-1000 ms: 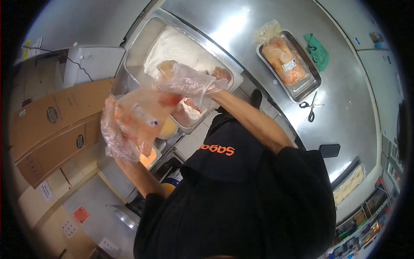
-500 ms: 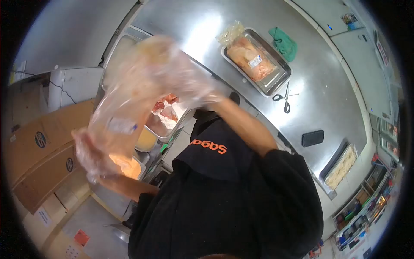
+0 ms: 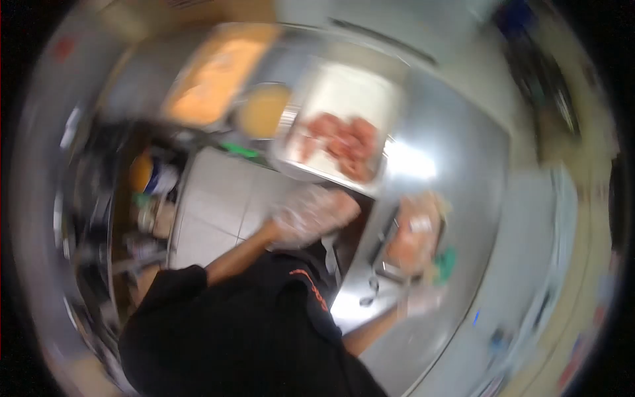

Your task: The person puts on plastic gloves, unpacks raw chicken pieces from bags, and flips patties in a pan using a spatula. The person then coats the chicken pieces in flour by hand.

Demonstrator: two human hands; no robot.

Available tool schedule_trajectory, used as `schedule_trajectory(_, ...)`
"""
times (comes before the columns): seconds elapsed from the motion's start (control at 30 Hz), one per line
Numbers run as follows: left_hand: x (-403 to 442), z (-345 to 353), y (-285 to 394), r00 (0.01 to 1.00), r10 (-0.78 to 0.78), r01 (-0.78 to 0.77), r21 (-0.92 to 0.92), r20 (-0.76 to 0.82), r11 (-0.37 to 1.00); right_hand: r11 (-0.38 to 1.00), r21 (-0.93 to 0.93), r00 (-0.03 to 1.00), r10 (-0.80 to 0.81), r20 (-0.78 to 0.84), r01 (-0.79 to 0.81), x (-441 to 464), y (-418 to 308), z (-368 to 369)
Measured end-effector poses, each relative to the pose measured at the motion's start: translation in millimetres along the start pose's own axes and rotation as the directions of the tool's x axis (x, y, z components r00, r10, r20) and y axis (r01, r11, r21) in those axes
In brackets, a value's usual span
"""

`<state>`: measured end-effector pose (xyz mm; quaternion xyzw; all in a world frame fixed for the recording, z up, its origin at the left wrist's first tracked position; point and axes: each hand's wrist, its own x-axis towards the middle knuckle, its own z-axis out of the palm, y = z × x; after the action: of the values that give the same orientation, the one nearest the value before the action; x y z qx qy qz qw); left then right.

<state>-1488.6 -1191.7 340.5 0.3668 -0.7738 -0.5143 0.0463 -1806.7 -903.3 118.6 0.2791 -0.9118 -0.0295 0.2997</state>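
Meat pieces set out on white powder; packed meat unopened, as far as visible

From where I stand, red meat pieces [image 3: 340,145] lie grouped on white powder [image 3: 347,86] inside the metal container [image 3: 370,56], upper faces largely bare; I judge the laying-out done for these and the covering incomplete. Outstanding: the packed meat [image 3: 405,245], in the metal tray [image 3: 395,270] on the steel counter [image 3: 473,145], apparently wrapped, pale label uppermost. The gloved left hand [image 3: 309,217] hangs just short of the container, fingers apparently together; whether it grips anything, I cannot tell. The gloved right hand [image 3: 423,301] is nearest the tray and green cloth [image 3: 447,263]; blur hides its finger position and any contact
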Motion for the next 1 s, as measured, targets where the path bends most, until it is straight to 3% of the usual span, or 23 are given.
schedule_trajectory(0.03, -20.8, 5.1, 3.4, 1.0, 0.02, -0.02, 0.02, -0.014, 1.0, 0.996, 0.044, 0.996, 0.077, -0.05, -0.075, 27.6, -12.8, -47.1)
schedule_trajectory(0.1, -66.3, 12.8, -2.5, 0.994, 0.012, -0.011, 0.015, -0.108, 1.0, 0.91, 0.414, 0.958, 0.152, -0.244, -0.039, 42.4, -54.1, -99.2)
schedule_trajectory(0.2, -150.5, 37.3, -34.0, 0.951, 0.073, -0.083, -0.022, -0.301, 0.996, 0.589, 0.784, 0.917, 0.176, -0.359, 0.194, 24.5, -131.8, -183.2)
schedule_trajectory(0.27, -239.0, 49.3, -52.9, 0.92, -0.059, -0.022, -0.201, -0.387, 0.979, 0.3, 0.879, 0.904, 0.099, -0.415, 0.371, -13.9, -179.6, -246.0)
schedule_trajectory(0.33, -325.1, 85.5, -91.9, 0.77, -0.101, -0.07, -0.242, -0.63, 0.968, -0.009, 0.878, 0.878, -0.012, -0.479, 0.479, -80.5, -213.8, -316.9)
schedule_trajectory(0.4, -405.7, 127.1, -152.0, 0.501, -0.082, -0.44, -0.335, -0.862, 0.833, -0.263, 0.828, 0.831, -0.133, -0.54, 0.495, -166.6, -235.7, -382.6)
schedule_trajectory(0.43, -453.8, 156.1, -173.2, 0.314, -0.067, -0.682, -0.275, -0.947, 0.678, -0.384, 0.785, 0.777, -0.221, -0.589, 0.486, -217.0, -240.5, -418.5)
schedule_trajectory(0.5, -577.7, 190.4, -175.7, 0.3, -0.342, -0.528, -0.454, -0.89, 0.717, -0.581, 0.698, 0.595, -0.405, -0.694, 0.419, -327.3, -248.8, -484.5)
schedule_trajectory(0.53, -636.0, 210.6, -178.1, 0.279, -0.439, -0.481, -0.52, -0.854, 0.705, -0.753, 0.603, 0.397, -0.485, -0.779, 0.263, -385.8, -259.0, -511.2)
schedule_trajectory(0.57, -674.9, 242.8, -193.8, 0.042, -0.48, -0.39, -0.457, -0.876, 0.8, -0.802, 0.59, 0.226, -0.595, -0.772, -0.095, -438.2, -249.7, -557.1)
schedule_trajectory(0.6, -721.4, 261.7, -201.4, -0.192, -0.471, -0.265, -0.417, -0.861, 0.869, -0.645, 0.578, 0.037, -0.683, -0.729, -0.5, -490.7, -240.4, -603.4)
schedule_trajectory(0.63, -762.0, 262.9, -182.1, -0.22, -0.48, -0.249, -0.427, -0.849, 0.869, -0.367, 0.574, -0.145, -0.739, -0.658, -0.732, -543.1, -231.1, -650.4)
schedule_trajectory(0.67, -810.3, 272.1, -144.8, -0.385, -0.488, -0.1, -0.491, -0.783, 0.866, -0.093, 0.43, -0.229, -0.735, -0.639, -0.898, -596.8, -206.2, -695.0)
schedule_trajectory(0.7, -850.4, 280.8, -126.5, -0.539, -0.462, 0.032, -0.565, -0.704, 0.824, -0.046, 0.412, -0.273, -0.681, -0.68, -0.91, -639.3, -180.0, -733.5)
schedule_trajectory(0.73, -887.5, 291.2, -132.8, -0.562, -0.458, 0.032, -0.571, -0.689, 0.82, 0.005, 0.394, -0.311, -0.623, -0.718, -0.919, -682.3, -155.9, -766.9)
schedule_trajectory(0.77, -920.0, 300.3, -140.9, -0.582, -0.562, 0.046, -0.714, -0.588, 0.698, 0.02, 0.393, -0.324, -0.604, -0.728, -0.919, -721.5, -137.0, -790.7)
schedule_trajectory(0.8, -952.1, 310.4, -150.9, -0.601, -0.649, 0.053, -0.833, -0.467, 0.551, 0.153, 0.304, -0.338, -0.498, -0.799, -0.941, -759.5, -118.8, -811.3)
schedule_trajectory(0.83, -983.7, 323.0, -161.3, -0.618, -0.642, 0.05, -0.838, -0.453, 0.543, 0.293, 0.222, -0.328, -0.391, -0.86, -0.93, -795.9, -101.3, -828.0)
schedule_trajectory(0.93, -1058.6, 375.7, -222.6, -0.56, -0.649, 0.071, -0.811, -0.514, 0.581, 0.293, 0.308, -0.395, -0.314, -0.863, -0.905, -883.7, -54.6, -875.4)
schedule_trajectory(0.97, -1071.7, 408.3, -267.1, -0.724, -0.383, 0.137, -0.663, -0.574, 0.736, 0.309, 0.302, -0.395, -0.306, -0.866, -0.902, -920.7, -50.4, -889.5)
schedule_trajectory(1.0, -1108.7, 416.3, -265.4, -0.755, -0.359, 0.164, -0.689, -0.548, 0.706, 0.397, 0.428, -0.549, -0.271, -0.791, -0.812, -967.1, -47.6, -903.5)
